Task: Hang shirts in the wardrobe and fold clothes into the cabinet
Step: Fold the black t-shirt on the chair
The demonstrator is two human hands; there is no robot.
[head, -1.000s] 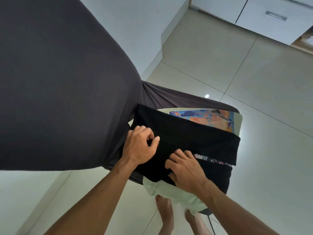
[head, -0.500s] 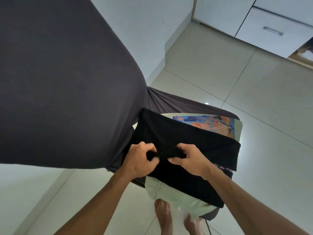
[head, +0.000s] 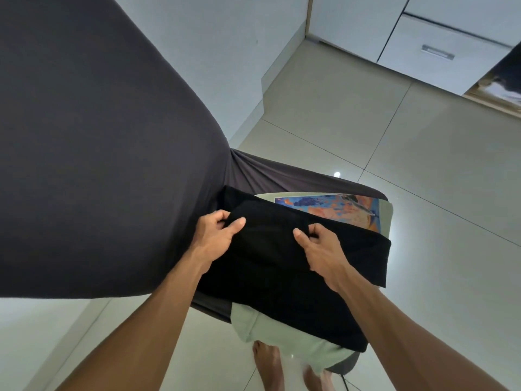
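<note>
Step in hand: folding black garment [head: 287, 266] on grey-covered chair [head: 282, 176], atop pale green shirt [head: 282, 337] with orange-blue print. Left hand [head: 217, 238] pinches cloth at garment's 10 o'clock edge, fingers curled round fold. Right hand [head: 321, 249] grips bunched cloth near centre, thumb on top. Garment type unclear, possibly trousers or shirt. White cabinet [head: 439, 46] at 1 o'clock, well apart. Next move likely: draw held edge across, flatten fold, then carry to cabinet.
</note>
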